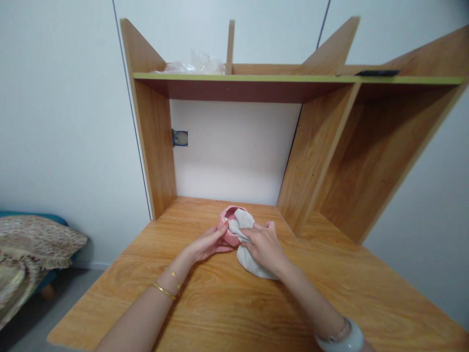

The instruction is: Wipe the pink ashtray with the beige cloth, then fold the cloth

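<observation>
A small pink bowl (227, 226) is tipped on its side on the wooden desk (205, 298). My left hand (208, 243) curls around the bowl's near side and holds it. My right hand (264, 245) is closed on a light grey cloth (245, 219), pressing part of it into the bowl's mouth. The rest of the cloth hangs down under my right hand onto the desk.
The desk has a wooden hutch with side panels (154, 146) and an upper shelf (293, 78). A clear plastic bag (196, 64) and a dark flat object (377, 73) lie on the shelf. A bed with a patterned blanket (29, 249) stands at the left.
</observation>
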`<state>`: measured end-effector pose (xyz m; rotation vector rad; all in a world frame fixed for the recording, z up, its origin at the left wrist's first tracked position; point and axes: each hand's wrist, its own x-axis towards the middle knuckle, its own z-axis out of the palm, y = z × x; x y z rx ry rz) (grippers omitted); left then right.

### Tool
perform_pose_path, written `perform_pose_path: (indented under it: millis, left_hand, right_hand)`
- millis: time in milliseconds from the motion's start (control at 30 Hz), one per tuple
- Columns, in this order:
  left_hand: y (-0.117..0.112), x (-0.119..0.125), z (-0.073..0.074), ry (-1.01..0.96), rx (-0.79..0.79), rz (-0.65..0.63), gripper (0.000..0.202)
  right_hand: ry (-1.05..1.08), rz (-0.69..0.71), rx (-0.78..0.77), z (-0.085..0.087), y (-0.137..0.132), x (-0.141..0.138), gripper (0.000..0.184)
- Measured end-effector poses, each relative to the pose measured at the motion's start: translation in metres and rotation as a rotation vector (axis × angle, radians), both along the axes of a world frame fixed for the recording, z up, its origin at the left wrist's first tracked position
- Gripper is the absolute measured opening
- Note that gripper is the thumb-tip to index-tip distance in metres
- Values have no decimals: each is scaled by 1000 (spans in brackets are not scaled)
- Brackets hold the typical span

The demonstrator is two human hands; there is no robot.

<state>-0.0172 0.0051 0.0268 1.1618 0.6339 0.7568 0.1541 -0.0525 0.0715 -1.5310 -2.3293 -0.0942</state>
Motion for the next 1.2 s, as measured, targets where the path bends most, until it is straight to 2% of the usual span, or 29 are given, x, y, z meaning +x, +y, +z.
perform_pose_path:
  millis: [133, 333, 533, 667, 733, 800, 933, 1000, 1067, 1200]
  left_hand:
    - [-1, 5, 2, -39, 34, 124, 51]
    - [2, 4, 6, 127, 211, 297, 50]
    - [12, -2, 5, 330, 455, 330, 41]
    - [14, -3, 3, 305, 474, 371, 38]
    - [13, -2, 2, 281, 450, 388, 38]
    - [11, 0, 3, 265, 430, 423, 39]
    - [9, 6, 6, 247, 440, 542, 43]
    - [6, 10, 7, 266, 494, 586, 48]
    - [3, 14, 6, 303, 562, 619, 52]
    - [-6, 21, 3, 357, 663, 695, 61]
  right_hand:
    - [-8, 36, 10, -1, -2, -3, 12]
    - [-94, 96, -31, -3, 3, -4, 10]
    - [-91, 152, -104, -5, 3, -4, 11]
    - [-22, 147, -119, -1, -3, -5, 27]
    - [60, 119, -110, -2, -3, -3, 37]
    - [206, 62, -45, -7, 2, 3, 40]
    - [540, -186, 94, -23, 20, 17, 42]
    - [593, -300, 36, -28, 27, 21, 47]
    - [581, -367, -98, -30, 30, 21, 51]
    - [634, -353, -323, -32, 32, 17, 45]
